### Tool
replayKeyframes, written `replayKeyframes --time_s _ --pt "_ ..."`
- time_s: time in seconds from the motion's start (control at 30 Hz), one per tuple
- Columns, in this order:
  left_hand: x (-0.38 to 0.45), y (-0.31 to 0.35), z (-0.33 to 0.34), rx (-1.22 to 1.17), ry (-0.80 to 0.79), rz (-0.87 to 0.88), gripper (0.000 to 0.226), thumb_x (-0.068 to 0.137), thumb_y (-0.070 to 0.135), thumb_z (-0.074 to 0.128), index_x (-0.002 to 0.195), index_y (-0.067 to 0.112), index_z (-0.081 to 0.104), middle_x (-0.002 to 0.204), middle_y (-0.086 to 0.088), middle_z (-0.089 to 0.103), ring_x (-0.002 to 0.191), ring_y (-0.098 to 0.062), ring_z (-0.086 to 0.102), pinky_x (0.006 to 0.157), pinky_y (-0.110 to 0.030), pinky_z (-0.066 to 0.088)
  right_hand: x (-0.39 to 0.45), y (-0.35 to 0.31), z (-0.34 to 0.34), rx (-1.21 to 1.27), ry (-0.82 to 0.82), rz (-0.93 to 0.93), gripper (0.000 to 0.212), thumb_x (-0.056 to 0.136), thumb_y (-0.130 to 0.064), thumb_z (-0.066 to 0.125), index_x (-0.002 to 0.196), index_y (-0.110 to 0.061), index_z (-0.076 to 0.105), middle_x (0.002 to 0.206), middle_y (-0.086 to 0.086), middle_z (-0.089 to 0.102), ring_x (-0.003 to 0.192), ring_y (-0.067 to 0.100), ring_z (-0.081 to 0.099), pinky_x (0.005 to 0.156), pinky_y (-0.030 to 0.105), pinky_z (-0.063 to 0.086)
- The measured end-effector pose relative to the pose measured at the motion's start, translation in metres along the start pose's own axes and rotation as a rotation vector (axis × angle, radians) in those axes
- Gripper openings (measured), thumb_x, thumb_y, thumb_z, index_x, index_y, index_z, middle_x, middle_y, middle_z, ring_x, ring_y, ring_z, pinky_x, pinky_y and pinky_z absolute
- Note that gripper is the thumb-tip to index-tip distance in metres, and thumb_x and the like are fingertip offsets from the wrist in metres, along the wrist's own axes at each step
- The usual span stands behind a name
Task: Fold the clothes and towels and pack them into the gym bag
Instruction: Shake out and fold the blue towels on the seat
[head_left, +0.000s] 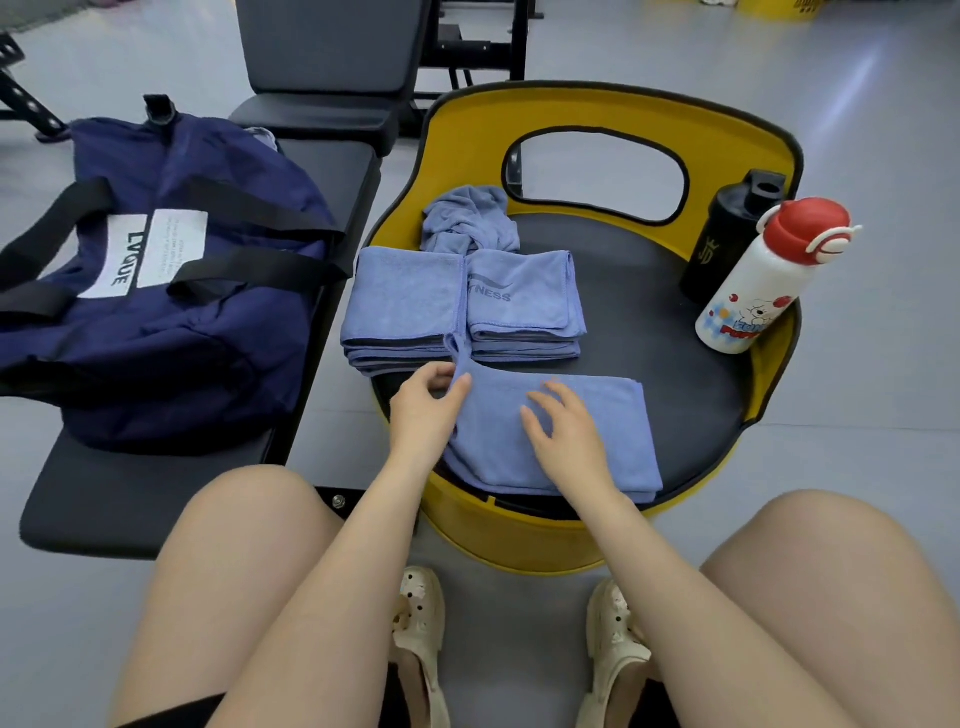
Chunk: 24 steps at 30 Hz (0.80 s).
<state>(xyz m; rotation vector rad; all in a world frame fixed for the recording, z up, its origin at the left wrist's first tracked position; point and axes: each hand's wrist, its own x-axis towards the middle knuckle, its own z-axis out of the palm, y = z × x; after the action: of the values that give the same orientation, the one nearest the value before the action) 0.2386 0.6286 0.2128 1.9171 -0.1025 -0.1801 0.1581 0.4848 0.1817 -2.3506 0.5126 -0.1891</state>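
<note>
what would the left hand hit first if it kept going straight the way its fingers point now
Most likely the hanging loop of the towel that the left hand is working, then the left folded towel stack just beyond. Depth is hard to judge, so it may pass over the loop.

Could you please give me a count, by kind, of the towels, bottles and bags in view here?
Folded towels: 3
Crumpled towel: 1
Bottles: 2, black and white
Gym bag: 1
Total: 7
</note>
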Motion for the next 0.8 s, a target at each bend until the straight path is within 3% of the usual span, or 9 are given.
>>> replayKeyframes --time_s 0.07,0.13,0.2,0.27,0.37,0.43,0.63,0.73,0.8 --pt "-0.006 0.006 0.009 -0.002 -0.029 0.022 0.018 0.089 0.024 0.064 0.105 0.016 0.067 0.096 0.003 0.067 0.092 -0.011 0.063 0.083 -0.025 0.049 0.0 -0.018 -0.008 0.303 -0.037 0.07 0.032 0.098 -0.035 0.049 0.113 -0.013 0.067 0.115 0.005 0.065 0.109 0.019 0.058 0.094 0.029 0.044" --pt "-0.012 0.01 0.019 0.009 -0.08 0.038 0.018 0.091 0.026 0.061 0.106 0.017 0.066 0.095 0.003 0.067 0.086 -0.011 0.064 0.075 -0.026 0.053 0.001 -0.03 -0.014 0.518 -0.098 0.156 0.032 0.096 -0.042 0.051 0.096 -0.015 0.069 0.085 0.002 0.066 0.083 0.018 0.062 0.078 0.035 0.053" --pt "-0.017 0.015 0.027 -0.028 -0.142 -0.005 0.017 0.096 0.026 0.052 0.105 0.018 0.064 0.092 -0.002 0.066 0.078 -0.014 0.066 0.06 -0.028 0.057 0.003 -0.03 -0.017 0.555 -0.088 0.18 0.037 0.092 -0.046 0.056 0.073 -0.015 0.062 0.061 -0.006 0.053 0.062 0.012 0.05 0.06 0.027 0.044" --pt "-0.019 0.016 0.033 -0.063 -0.195 -0.075 0.02 0.101 0.022 0.041 0.106 0.019 0.06 0.095 -0.004 0.065 0.077 -0.012 0.066 0.052 -0.024 0.055 0.004 -0.023 -0.016 0.557 -0.096 0.196 0.036 0.088 -0.039 0.065 0.062 -0.018 0.051 0.05 -0.013 0.046 0.053 0.004 0.042 0.053 0.02 0.033" --pt "-0.022 0.017 0.037 -0.047 -0.213 -0.061 0.022 0.101 0.014 0.039 0.106 0.021 0.059 0.109 0.001 0.063 0.083 -0.009 0.062 0.059 -0.025 0.057 0.005 -0.014 -0.017 0.548 -0.093 0.209 0.012 0.086 -0.022 0.069 0.079 -0.013 0.066 0.075 0.002 0.068 0.075 0.012 0.059 0.067 0.032 0.047" --pt "-0.021 0.015 0.037 0.079 -0.163 0.018 0.026 0.098 0.008 0.043 0.111 0.02 0.062 0.111 0.006 0.061 0.096 -0.011 0.058 0.079 -0.027 0.053 0.006 -0.008 -0.02 0.561 -0.072 0.238 0.008 0.087 -0.015 0.066 0.085 -0.008 0.068 0.083 0.012 0.069 0.079 0.018 0.061 0.072 0.037 0.049" --pt "-0.024 0.002 0.052 0.411 -0.228 0.225 0.043 0.097 0.014 0.048 0.139 0.017 0.044 0.148 0.002 0.037 0.137 -0.016 0.033 0.108 -0.03 0.031 0.001 0.015 -0.037 0.55 0.012 0.317 0.025 0.089 -0.016 0.062 0.078 0.006 0.057 0.068 0.009 0.051 0.066 0.019 0.045 0.06 0.029 0.035" --pt "-0.031 0.002 0.062 0.459 -0.323 0.221 0.051 0.101 0.024 0.04 0.15 0.02 0.024 0.158 0.006 0.015 0.145 -0.01 0.013 0.112 -0.029 0.024 -0.004 0.023 -0.05 0.54 0.065 0.351 0.026 0.09 -0.016 0.061 0.068 -0.005 0.052 0.059 0.003 0.041 0.06 0.015 0.035 0.054 0.025 0.028" --pt "-0.034 0.003 0.069 0.524 -0.394 0.231 0.053 0.103 0.028 0.033 0.152 0.018 0.014 0.16 0.006 0.005 0.146 -0.009 0.004 0.114 -0.029 0.02 -0.006 0.03 -0.057 0.546 0.095 0.357 0.027 0.089 -0.017 0.062 0.072 0.002 0.056 0.063 0.006 0.045 0.063 0.018 0.037 0.058 0.028 0.03"
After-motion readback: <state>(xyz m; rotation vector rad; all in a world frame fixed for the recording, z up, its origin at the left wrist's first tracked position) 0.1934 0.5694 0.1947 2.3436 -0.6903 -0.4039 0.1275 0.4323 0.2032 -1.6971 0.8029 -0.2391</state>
